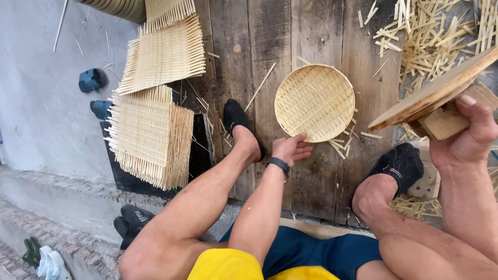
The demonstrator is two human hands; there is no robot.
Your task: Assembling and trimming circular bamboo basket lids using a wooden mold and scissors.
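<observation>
The left hand [292, 149] lies open, fingertips touching the near rim of the round woven tray [315, 102], which sits flat mid-platform [270, 41]. The right hand [467, 137] grips a wooden block under a tilted board [433, 93], over the platform's right edge.

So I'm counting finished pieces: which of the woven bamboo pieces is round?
The round woven bamboo tray on the planks, at the left hand's fingertips. The woven mats stacked further left are square with loose fringed edges.
</observation>
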